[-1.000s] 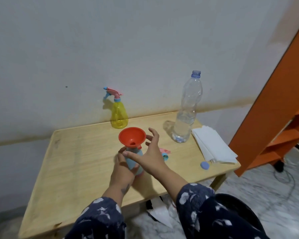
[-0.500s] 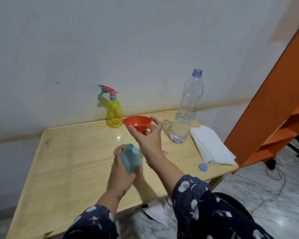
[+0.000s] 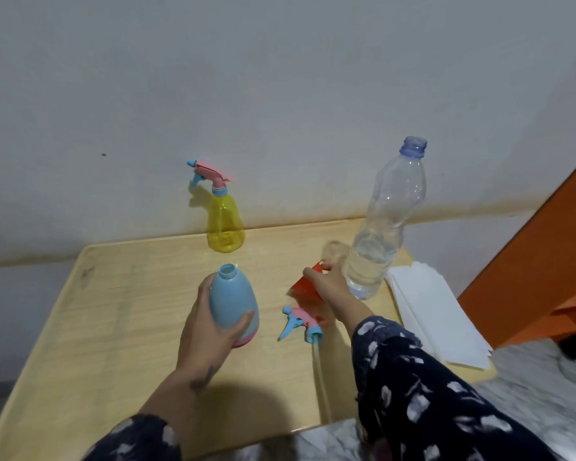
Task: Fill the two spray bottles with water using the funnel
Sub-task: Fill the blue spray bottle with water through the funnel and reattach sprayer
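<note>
Left hand (image 3: 203, 324) grips the blue spray bottle (image 3: 233, 299) at frame centre; right hand (image 3: 330, 284) pinches the funnel (image 3: 305, 286) just right of it.

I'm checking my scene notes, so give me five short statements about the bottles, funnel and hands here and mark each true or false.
1. The left hand holds the blue spray bottle. True.
2. The funnel sits in the blue bottle's neck. False: the right hand holds it down by the table, beside the water bottle.
3. The yellow spray bottle has its sprayer on. True.
4. The water bottle is capped. False: its mouth is open.
5. A loose spray head lies on the table. True.
</note>
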